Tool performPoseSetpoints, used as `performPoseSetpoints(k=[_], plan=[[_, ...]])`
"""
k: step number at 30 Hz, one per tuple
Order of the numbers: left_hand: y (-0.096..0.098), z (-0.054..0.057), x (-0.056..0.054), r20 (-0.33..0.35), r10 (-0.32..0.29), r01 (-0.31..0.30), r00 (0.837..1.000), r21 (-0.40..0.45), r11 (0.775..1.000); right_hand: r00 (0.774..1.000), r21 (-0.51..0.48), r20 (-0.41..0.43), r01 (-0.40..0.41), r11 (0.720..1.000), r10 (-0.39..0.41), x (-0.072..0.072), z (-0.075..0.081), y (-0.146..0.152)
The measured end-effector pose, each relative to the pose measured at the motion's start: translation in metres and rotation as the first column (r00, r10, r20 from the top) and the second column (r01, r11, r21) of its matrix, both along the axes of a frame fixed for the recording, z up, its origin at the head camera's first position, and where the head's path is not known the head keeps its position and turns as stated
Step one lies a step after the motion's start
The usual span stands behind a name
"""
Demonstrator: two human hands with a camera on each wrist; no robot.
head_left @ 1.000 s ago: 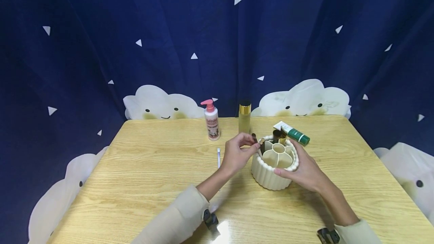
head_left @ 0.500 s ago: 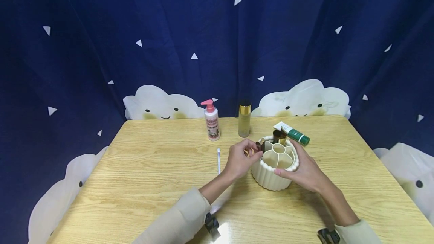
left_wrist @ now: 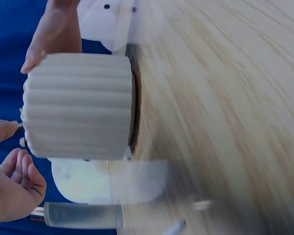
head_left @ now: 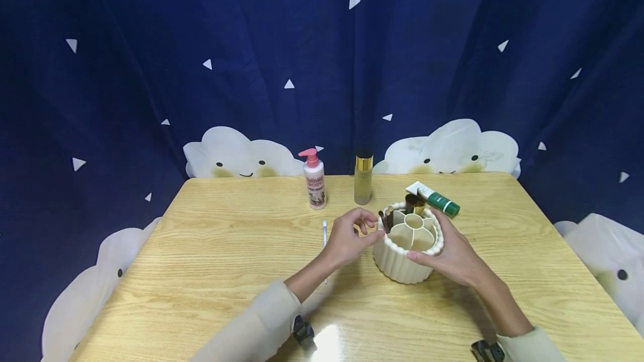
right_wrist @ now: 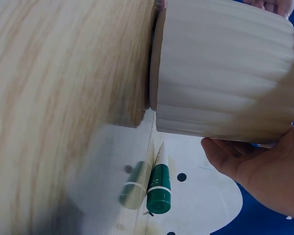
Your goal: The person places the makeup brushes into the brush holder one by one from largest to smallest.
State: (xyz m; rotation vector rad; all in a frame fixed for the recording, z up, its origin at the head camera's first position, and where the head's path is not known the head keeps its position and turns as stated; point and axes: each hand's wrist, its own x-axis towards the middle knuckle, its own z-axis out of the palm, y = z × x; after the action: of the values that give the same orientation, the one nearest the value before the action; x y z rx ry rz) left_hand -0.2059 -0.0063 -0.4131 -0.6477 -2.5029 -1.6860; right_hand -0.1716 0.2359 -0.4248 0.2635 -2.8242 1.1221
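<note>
A cream ribbed brush holder (head_left: 405,261) with a beaded rim and petal-shaped compartments stands on the table, right of centre. Several dark makeup brushes (head_left: 410,201) stand in its far and left compartments. My left hand (head_left: 348,238) is at the left rim, thumb and forefinger apart, fingertips right beside a thin dark brush (head_left: 382,220) that leans in the left compartment. In the left wrist view, the left hand's other fingers (left_wrist: 24,171) are loosely bent with nothing in them. My right hand (head_left: 450,247) grips the holder's right side, thumb over the near rim.
Behind stand a pink-pump lotion bottle (head_left: 315,186) and a gold-capped bottle (head_left: 363,180). A green and white tube (head_left: 436,199) lies behind the holder. A thin white stick (head_left: 325,234) lies left of the left hand, partly behind its forearm. A blue curtain (head_left: 282,43) hangs behind the table.
My left hand lowered a dark brush into the holder's left compartment, then drew back slightly left with its fingers parting. The right hand and the holder have stayed in place.
</note>
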Motion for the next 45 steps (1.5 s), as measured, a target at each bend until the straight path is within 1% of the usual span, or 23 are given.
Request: performPoseSetpoints(k=[2,6,11,13,15,17,20,22,25,29,30,33,36,37,39,41,45], plan=[[-0.007,-0.003,-0.003,-0.002,-0.005,0.005,1.0,-0.003,1.0,1.0,0.0,0.004,0.001,1.0,-0.001,0.0,0.0,0.0],[-0.021,-0.007,-0.009,-0.01,0.006,-0.007,1.0,-0.027,1.0,1.0,0.001,0.008,0.004,1.0,-0.004,0.0,0.0,0.0],[-0.042,-0.011,-0.018,-0.013,0.054,-0.055,0.998,-0.088,0.995,1.0,0.005,0.015,0.005,1.0,-0.005,0.0,0.001,0.0],[-0.049,-0.012,-0.022,-0.014,0.085,-0.086,0.996,-0.122,0.989,1.0,0.005,0.016,0.005,1.0,-0.005,0.0,0.001,0.0],[-0.055,-0.015,-0.026,-0.002,0.117,-0.116,0.993,-0.161,0.98,1.0,0.004,0.016,0.005,1.0,-0.005,0.0,0.0,0.001],[-0.06,-0.017,-0.029,0.027,0.153,-0.145,0.988,-0.202,0.969,1.0,0.004,0.014,0.006,1.0,-0.006,0.0,0.0,0.001],[-0.066,-0.022,-0.033,0.086,0.206,-0.179,0.975,-0.25,0.952,1.0,0.003,0.012,0.007,1.0,-0.007,-0.001,-0.001,0.001],[-0.069,-0.025,-0.035,0.122,0.228,-0.19,0.966,-0.264,0.946,1.0,0.002,0.009,0.008,1.0,-0.008,-0.001,-0.001,0.001],[-0.072,-0.029,-0.037,0.17,0.239,-0.188,0.956,-0.271,0.944,1.0,-0.001,0.005,0.01,1.0,-0.01,-0.001,-0.002,0.001],[-0.074,-0.034,-0.04,0.209,0.247,-0.177,0.946,-0.305,0.936,1.0,0.002,0.008,0.012,1.0,-0.012,-0.001,-0.002,0.001],[-0.074,-0.035,-0.041,0.206,0.252,-0.177,0.946,-0.322,0.93,1.0,0.003,0.01,0.012,1.0,-0.012,-0.001,-0.001,0.001],[-0.073,-0.039,-0.042,0.213,0.283,-0.194,0.935,-0.36,0.912,1.0,0.0,0.014,0.013,1.0,-0.013,0.0,-0.001,0.001],[-0.071,-0.042,-0.043,0.207,0.31,-0.216,0.928,-0.377,0.9,1.0,-0.004,0.013,0.009,1.0,-0.009,-0.001,-0.001,0.001],[-0.07,-0.043,-0.044,0.216,0.316,-0.22,0.924,-0.376,0.9,1.0,-0.005,0.01,0.007,1.0,-0.007,-0.001,-0.001,0.001],[-0.068,-0.045,-0.045,0.216,0.325,-0.228,0.921,-0.379,0.897,1.0,-0.006,0.007,0.006,1.0,-0.006,-0.001,-0.001,0.001],[-0.067,-0.047,-0.046,0.226,0.325,-0.227,0.918,-0.373,0.9,1.0,-0.006,0.005,0.006,1.0,-0.006,-0.001,-0.002,0.001],[-0.065,-0.05,-0.047,0.213,0.329,-0.233,0.92,-0.376,0.897,1.0,-0.004,0.008,0.01,1.0,-0.01,-0.001,-0.003,0.001]])
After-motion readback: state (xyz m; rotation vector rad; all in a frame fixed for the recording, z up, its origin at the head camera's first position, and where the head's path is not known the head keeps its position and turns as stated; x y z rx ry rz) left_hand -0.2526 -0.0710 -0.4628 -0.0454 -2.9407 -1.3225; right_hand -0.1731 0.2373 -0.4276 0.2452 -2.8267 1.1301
